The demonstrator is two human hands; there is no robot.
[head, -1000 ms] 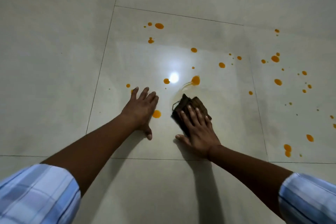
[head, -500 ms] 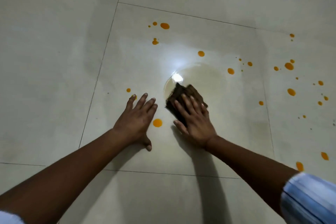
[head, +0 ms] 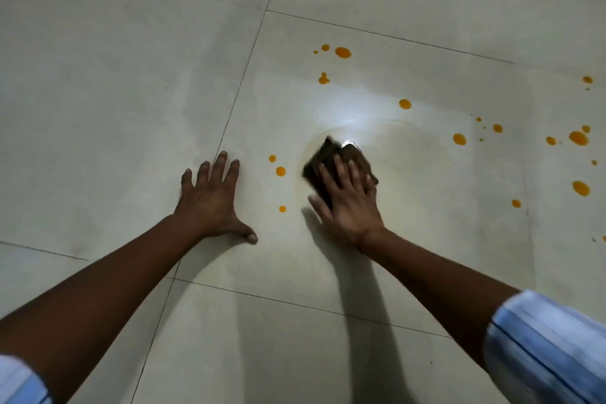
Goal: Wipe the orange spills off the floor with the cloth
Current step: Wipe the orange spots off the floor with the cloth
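A dark brown cloth (head: 328, 156) lies crumpled on the pale floor tile, and my right hand (head: 349, 203) presses flat on it with fingers spread. My left hand (head: 211, 200) rests flat on the floor to the left, fingers apart, holding nothing. Three small orange drops (head: 280, 171) lie between the two hands. More orange spills sit farther off: a group at the top (head: 342, 52), one beyond the cloth (head: 405, 104), and several at the right (head: 578, 138). A faint wet smear ring (head: 393, 128) curves around the cloth.
The floor is large glossy beige tiles with thin dark grout lines (head: 242, 82). A bright light reflection (head: 352, 115) glares just beyond the cloth. My arms cast dark shadows toward the near edge. Blue checked sleeves (head: 544, 348) show at the bottom corners.
My right hand has slid the cloth over the floor, and two orange spots near the glare are gone, leaving a wet smear. My left hand has shifted left, away from the drops.
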